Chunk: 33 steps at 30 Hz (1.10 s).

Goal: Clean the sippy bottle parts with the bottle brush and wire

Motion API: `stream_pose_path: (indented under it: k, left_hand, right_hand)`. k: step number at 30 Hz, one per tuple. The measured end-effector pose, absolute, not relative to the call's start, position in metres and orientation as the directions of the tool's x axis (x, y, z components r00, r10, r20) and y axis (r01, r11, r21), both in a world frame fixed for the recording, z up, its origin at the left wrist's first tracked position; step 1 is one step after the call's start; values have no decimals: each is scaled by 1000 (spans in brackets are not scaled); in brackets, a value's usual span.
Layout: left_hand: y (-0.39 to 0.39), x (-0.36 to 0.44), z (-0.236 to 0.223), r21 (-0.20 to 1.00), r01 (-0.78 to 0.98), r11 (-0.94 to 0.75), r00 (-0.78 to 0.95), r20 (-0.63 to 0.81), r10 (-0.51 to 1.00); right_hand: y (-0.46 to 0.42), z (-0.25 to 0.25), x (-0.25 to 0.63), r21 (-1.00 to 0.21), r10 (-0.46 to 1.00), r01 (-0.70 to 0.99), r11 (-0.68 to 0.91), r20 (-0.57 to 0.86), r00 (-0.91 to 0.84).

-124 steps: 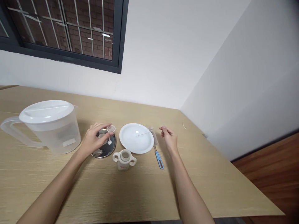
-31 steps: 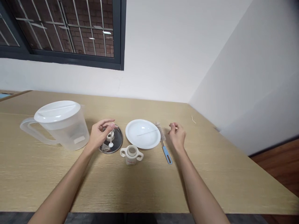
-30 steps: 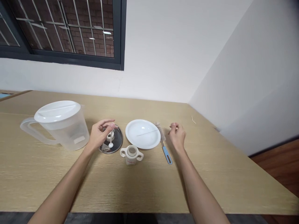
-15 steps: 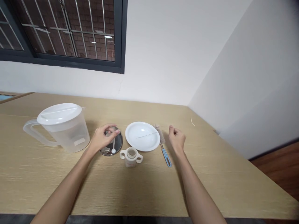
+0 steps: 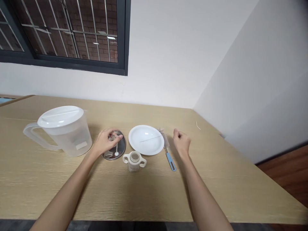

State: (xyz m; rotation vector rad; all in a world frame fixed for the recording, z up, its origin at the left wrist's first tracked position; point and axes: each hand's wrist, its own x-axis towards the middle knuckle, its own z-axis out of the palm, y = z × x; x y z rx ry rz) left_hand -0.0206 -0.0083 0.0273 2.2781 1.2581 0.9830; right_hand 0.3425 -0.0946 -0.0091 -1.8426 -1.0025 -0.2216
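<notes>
My left hand [image 5: 106,140] hovers over a round dark metal tray [image 5: 122,148], fingers curved with a gap between thumb and forefinger. On the tray lie a thin white stem with a round end [image 5: 116,153] and clear pieces, partly hidden by the hand. My right hand [image 5: 181,141] is closed in a fist right of a white plate [image 5: 137,146]. A thin rod [image 5: 151,139] crosses the plate, pointing towards that fist; whether the fist grips it I cannot tell. Between plate and fist lies a bottle brush with a blue handle [image 5: 170,161].
A small lidless two-handled cup [image 5: 134,164] stands upright in front of the plate. At the left stands a translucent lidded pitcher [image 5: 72,136]. A thin pale strip [image 5: 198,125] lies far right on the wooden table [image 5: 108,195]. A wall and barred window are behind.
The whole view has shifted very slightly. Both hands keep their poses, and no object has visibly moved on the table.
</notes>
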Motion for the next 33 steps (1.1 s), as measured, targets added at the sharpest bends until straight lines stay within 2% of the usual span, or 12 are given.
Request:
stream_pose_path:
  k: [16, 33]
  left_hand:
    - [-8, -22, 30, 579, 608, -544, 357, 412, 838]
    - [0, -20, 16, 539, 648, -538, 360, 406, 840]
  right_hand:
    - [-91, -12, 348, -726, 479, 669, -160, 536, 695]
    - [-90, -15, 350, -735, 504, 667, -126, 531, 681]
